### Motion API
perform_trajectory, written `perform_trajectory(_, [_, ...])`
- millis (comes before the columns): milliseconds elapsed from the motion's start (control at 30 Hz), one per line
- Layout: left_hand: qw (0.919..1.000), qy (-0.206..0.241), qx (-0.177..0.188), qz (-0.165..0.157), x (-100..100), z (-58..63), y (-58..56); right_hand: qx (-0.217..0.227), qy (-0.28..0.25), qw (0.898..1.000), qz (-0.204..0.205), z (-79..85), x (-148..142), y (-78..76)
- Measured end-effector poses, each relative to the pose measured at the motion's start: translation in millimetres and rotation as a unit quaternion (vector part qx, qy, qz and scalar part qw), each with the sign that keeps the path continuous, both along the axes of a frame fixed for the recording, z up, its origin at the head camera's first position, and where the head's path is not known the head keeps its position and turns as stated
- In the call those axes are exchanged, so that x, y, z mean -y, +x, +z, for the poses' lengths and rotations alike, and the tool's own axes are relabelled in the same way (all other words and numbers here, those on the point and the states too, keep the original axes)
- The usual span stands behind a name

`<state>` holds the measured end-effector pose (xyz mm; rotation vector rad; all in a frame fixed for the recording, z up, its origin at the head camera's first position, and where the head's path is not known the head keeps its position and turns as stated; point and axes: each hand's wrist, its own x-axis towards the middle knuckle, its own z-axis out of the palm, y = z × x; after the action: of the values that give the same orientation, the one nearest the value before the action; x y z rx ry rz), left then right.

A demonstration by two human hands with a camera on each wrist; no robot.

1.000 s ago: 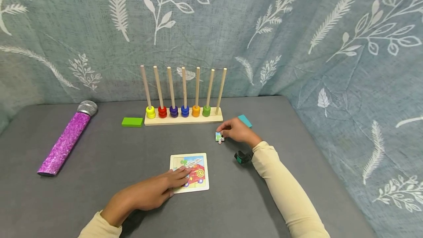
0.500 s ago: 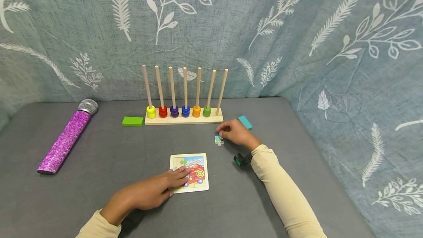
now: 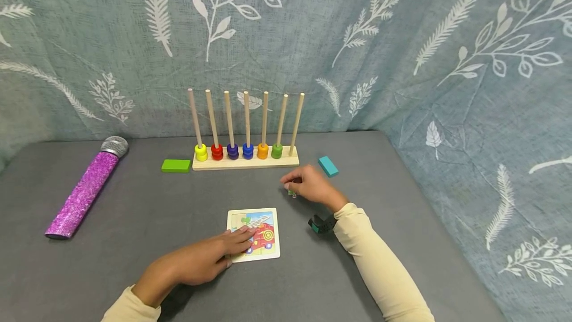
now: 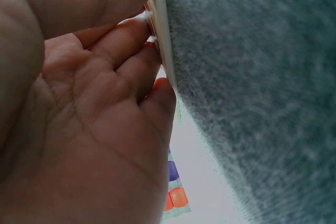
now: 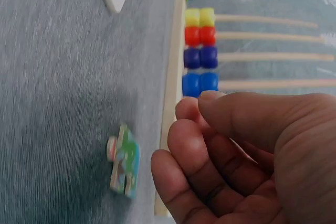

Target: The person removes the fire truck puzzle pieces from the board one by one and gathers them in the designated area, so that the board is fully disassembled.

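Observation:
My left hand rests on the left part of a square wooden jigsaw puzzle showing a red fire engine, its fingers extended over the picture. In the left wrist view the thumb reaches the edge of the puzzle board. Past the puzzle's upper right corner, my right hand hovers over a small loose puzzle piece, with fingers loosely bent. The right wrist view shows that puzzle piece, green and blue with a knob on one side, lying on the table, apart from the fingertips. Nothing is between thumb and fingers.
A wooden peg stand with colored beads on upright rods stands at the back. Beside it lie a green block and a turquoise block. A glittery purple microphone lies at left. A patterned curtain hangs behind the table.
My right hand has shifted left, so it now covers most of the loose piece in the head view and uncovers the turquoise block. The left hand stays on the puzzle.

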<state>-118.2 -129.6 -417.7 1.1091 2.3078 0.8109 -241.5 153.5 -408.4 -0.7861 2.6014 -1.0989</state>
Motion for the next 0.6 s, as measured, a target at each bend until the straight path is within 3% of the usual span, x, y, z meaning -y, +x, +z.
perform_trajectory(200, [0.9999,0.002,-0.001,-0.010,-4.9,-1.2,-2.5,0.021,-0.009,1.000,-0.001,-1.6,4.9,9.5])
perform_trajectory(600, [0.9999,0.007,-0.009,0.000,2.2,-2.2,2.6,0.041,-0.009,0.996,0.074,-4.4,44.2,25.3])
